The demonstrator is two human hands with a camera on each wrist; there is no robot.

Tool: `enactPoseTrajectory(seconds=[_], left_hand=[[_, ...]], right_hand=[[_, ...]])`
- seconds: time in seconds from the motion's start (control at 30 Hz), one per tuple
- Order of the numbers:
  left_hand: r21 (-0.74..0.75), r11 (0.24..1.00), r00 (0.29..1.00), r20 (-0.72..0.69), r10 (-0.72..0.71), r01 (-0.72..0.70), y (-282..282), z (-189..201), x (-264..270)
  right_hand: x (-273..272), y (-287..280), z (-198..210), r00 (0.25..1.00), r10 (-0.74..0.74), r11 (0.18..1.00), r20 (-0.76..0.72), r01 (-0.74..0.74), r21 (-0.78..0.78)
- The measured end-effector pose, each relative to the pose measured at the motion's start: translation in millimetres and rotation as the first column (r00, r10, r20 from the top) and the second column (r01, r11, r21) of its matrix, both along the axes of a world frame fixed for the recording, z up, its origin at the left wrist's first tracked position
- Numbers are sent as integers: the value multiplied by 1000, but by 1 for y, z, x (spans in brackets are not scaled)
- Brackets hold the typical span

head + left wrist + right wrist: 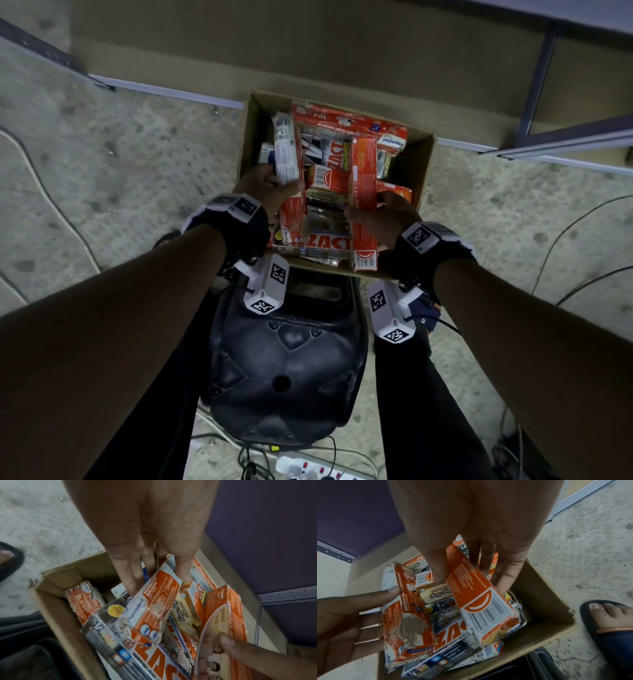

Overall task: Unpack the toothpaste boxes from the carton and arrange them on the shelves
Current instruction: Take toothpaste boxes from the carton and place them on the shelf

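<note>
Barely begun: carton (416, 161) is full, the shelf (308, 44) bare. My left hand (265, 186) grips a Pepsodent box (150, 609); my right hand (385, 219) pinches a Colgate box (481, 601).

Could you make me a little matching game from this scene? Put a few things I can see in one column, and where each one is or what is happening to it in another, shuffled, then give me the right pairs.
Things:
1. Pepsodent box
2. Colgate box
3. Kayu Sugi box
4. carton

States:
A. lies in the pile, held by neither hand
B. stands open on the floor, below the shelf
C. gripped by the right hand
D. gripped by the left hand

Pairs: 1-D, 2-C, 3-A, 4-B
</note>
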State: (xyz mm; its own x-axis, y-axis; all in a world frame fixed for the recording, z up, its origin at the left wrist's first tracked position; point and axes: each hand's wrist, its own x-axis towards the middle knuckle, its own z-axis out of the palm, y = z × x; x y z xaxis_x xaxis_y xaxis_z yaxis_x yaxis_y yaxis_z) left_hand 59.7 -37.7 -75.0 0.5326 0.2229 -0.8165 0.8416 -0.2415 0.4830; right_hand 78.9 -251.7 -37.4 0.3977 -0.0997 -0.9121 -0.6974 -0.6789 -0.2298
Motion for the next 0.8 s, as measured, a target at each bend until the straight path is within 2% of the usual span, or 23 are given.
enactPoseTrajectory(seconds=[0.17, 0.37, 0.53, 0.8], left_hand=[[13, 999, 999, -7, -46, 46, 4, -5, 3], [-27, 1000, 999, -41, -10, 9, 8, 13, -10], [-111, 993, 996, -85, 18, -28, 9, 51, -25], [-183, 983, 999, -43, 10, -18, 4, 125, -40]], right_hand=[[-1, -1, -2, 1000, -24, 1000, -3, 24, 15], [-2, -3, 13, 997, -71, 996, -22, 72, 52], [-11, -7, 46, 994, -112, 990, -5, 112, 81], [-29, -12, 113, 986, -157, 981, 51, 149, 124]])
